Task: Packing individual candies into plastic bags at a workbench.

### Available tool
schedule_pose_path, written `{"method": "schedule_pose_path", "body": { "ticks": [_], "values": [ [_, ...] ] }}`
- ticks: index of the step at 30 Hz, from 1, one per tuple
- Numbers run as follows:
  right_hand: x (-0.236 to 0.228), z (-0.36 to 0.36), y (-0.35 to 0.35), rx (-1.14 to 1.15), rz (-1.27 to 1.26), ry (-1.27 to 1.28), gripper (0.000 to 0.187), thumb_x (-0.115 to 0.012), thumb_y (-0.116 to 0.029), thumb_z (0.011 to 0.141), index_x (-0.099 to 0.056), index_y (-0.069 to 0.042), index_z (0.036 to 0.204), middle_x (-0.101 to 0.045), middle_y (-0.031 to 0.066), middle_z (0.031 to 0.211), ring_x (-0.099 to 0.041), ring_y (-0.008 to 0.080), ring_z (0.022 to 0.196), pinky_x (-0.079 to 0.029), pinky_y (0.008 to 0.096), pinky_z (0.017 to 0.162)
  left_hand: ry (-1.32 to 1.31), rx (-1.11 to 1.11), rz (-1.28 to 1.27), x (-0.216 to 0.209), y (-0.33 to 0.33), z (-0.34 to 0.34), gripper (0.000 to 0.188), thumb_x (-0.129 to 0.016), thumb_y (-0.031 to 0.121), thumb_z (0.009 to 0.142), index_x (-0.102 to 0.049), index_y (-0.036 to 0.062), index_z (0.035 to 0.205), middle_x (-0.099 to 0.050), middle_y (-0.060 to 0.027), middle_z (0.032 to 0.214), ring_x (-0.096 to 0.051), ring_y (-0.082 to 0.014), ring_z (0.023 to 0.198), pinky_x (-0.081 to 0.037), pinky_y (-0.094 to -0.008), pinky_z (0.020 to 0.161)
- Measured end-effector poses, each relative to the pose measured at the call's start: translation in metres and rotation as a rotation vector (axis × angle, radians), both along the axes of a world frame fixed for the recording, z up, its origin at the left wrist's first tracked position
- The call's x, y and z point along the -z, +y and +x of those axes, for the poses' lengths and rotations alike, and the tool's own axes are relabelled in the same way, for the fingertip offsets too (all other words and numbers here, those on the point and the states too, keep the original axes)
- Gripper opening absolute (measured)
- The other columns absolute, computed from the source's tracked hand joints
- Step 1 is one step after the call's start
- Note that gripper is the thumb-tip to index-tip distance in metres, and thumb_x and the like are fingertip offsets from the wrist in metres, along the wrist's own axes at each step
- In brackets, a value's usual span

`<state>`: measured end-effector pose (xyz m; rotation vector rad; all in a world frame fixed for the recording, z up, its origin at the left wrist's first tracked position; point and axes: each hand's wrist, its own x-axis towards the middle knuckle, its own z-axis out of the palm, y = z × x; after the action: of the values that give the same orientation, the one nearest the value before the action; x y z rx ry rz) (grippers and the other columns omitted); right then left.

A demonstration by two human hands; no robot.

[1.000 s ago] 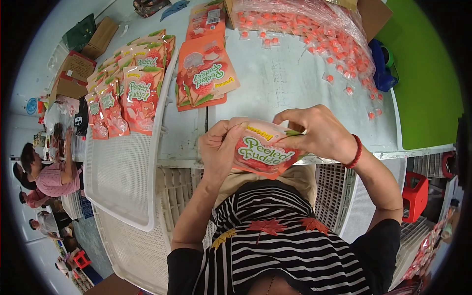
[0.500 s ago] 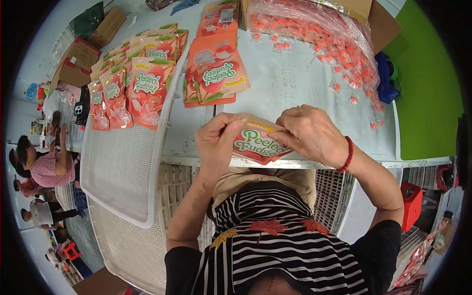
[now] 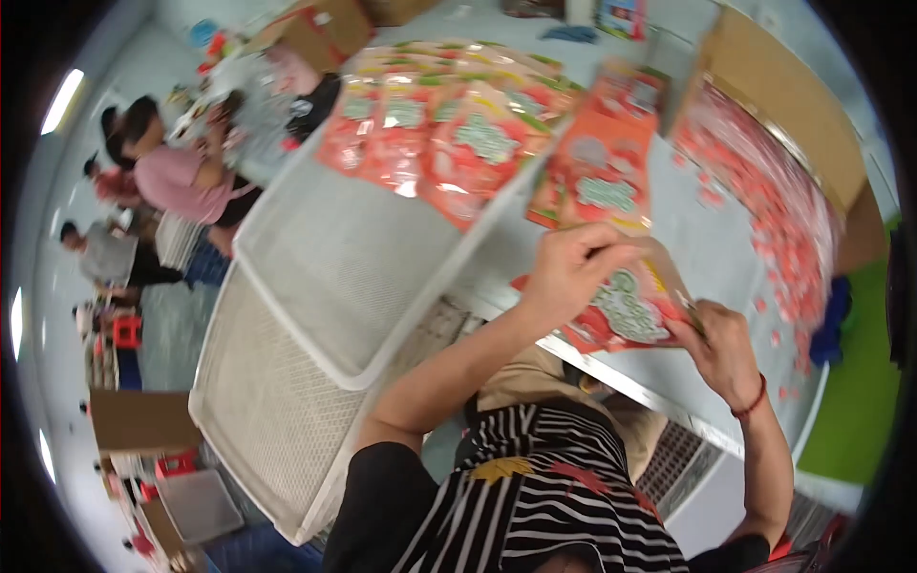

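Note:
A red and peach candy pouch is held at the table's near edge, its printed front facing up. My left hand pinches its upper left corner, the thumb and fingers closed. At the pouch's right end, my right hand, with a red bracelet at the wrist, grips the edge between thumb and fingers. Just beyond my left hand lies a stack of flat pouches. To the left, several plump pouches lie in rows on a white mesh tray. The picture is blurred by motion.
Wrapped red candies spill from a plastic-lined cardboard box at the right. A green surface borders the table there. Another mesh tray sits lower left. Other people stand at the far left.
My view has swung to the left and tilted. My right hand has moved from the pouch's top edge to its right end, and the hands are farther apart.

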<state>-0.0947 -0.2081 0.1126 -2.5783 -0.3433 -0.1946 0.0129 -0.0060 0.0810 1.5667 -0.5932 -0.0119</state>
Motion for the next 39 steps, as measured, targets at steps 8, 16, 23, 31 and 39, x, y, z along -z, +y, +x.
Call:
{"method": "schedule_pose_path", "body": {
  "ticks": [8,16,23,31,39],
  "values": [
    [-0.03,0.06,0.033,0.123,0.469,0.205,0.026,-0.062,-0.018,0.091,-0.059,0.006,0.081,-0.053,0.0041,0.062,-0.05,0.013,0.054,-0.042,0.0298,0.052,-0.227,-0.233,0.004,-0.001,0.046,0.038,0.073,-0.075,0.019,0.079,-0.035,0.0013,0.138,-0.051,-0.0157,0.129,-0.055,-0.0202,0.111,-0.047,-0.0307,0.09],
    [-0.061,0.149,0.135,-0.192,0.571,0.192,0.024,-0.055,-0.019,0.095,-0.059,0.003,0.102,-0.057,0.0011,0.071,-0.051,0.0074,0.06,-0.043,0.0255,0.052,-0.317,-0.425,0.102,0.017,0.078,0.054,0.106,-0.078,0.017,0.068,-0.009,-0.0043,0.145,-0.02,-0.0284,0.147,-0.021,-0.0436,0.137,-0.022,-0.0448,0.113],
    [-0.02,0.161,0.188,-0.5,0.486,0.002,0.041,-0.058,-0.022,0.092,-0.047,-0.002,0.126,-0.057,0.0121,0.117,-0.053,0.0242,0.114,-0.041,0.0398,0.099,-0.38,-0.891,0.097,0.047,0.204,0.149,0.051,-0.05,0.002,0.092,-0.033,-0.0016,0.14,-0.043,-0.0208,0.137,-0.046,-0.0275,0.125,-0.039,-0.0353,0.099],
    [0.114,0.175,0.205,-0.443,-0.072,-0.246,0.046,-0.066,-0.031,0.082,-0.057,-0.004,0.118,-0.055,0.0146,0.117,-0.046,0.0322,0.117,-0.024,0.0536,0.107,-0.438,-1.308,0.768,0.113,0.3,0.269,0.066,-0.065,0.022,0.086,-0.031,0.0008,0.138,-0.042,-0.0215,0.136,-0.041,-0.0395,0.125,-0.036,-0.0435,0.102],
    [0.114,0.175,0.208,-0.448,0.021,-0.183,0.039,-0.067,-0.025,0.079,-0.06,-0.005,0.111,-0.055,0.0111,0.109,-0.049,0.0299,0.112,-0.022,0.0555,0.108,-0.24,-1.295,0.554,0.132,0.269,0.34,0.111,-0.073,0.062,0.066,-0.021,0.0012,0.144,-0.026,-0.0279,0.144,-0.023,-0.0471,0.133,-0.018,-0.0552,0.11]
  ]
}}
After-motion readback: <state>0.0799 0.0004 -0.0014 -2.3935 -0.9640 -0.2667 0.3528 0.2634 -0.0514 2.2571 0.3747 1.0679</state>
